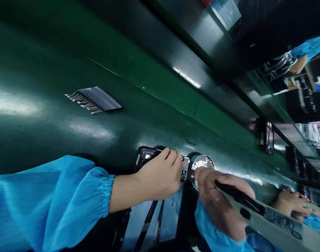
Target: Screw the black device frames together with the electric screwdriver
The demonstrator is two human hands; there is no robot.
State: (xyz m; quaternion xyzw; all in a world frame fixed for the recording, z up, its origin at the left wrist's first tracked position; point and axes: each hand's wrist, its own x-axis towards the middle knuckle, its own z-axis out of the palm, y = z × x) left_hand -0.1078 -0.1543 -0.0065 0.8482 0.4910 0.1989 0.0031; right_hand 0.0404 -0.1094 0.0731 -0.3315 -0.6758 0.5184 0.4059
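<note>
Firmly curled, four fingers of the person's left hand [158,178] wrapped over one black phone-sized frame [146,157], and the thumb could not be seen. A small metal end of the frame stuck out just past the fingertips. The right hand [220,203] was closed around one long pale tool [278,220], its thumb lying along a black strip on the tool, near a printed label with round marks. Between the two hands sat one round metal mesh disc [202,162], touching the right hand and just beside the frame; whether it was joined to the tool could not be told. Two blue sleeves [44,206] ran back from the hands, the left one gathered at an elastic cuff. Beneath the hands lay two thin black straps [146,220]. Farther out, on the green bench mat [70,63], lay one tidy row of roughly a dozen flat grey strips [99,99] with thin wires at their ends. A second black frame [265,136] stood well beyond the disc. Near the far edge were two other blue-sleeved hands, one [296,66] beside a silver metal piece [277,66], the other [291,203] with its grip unclear.
</note>
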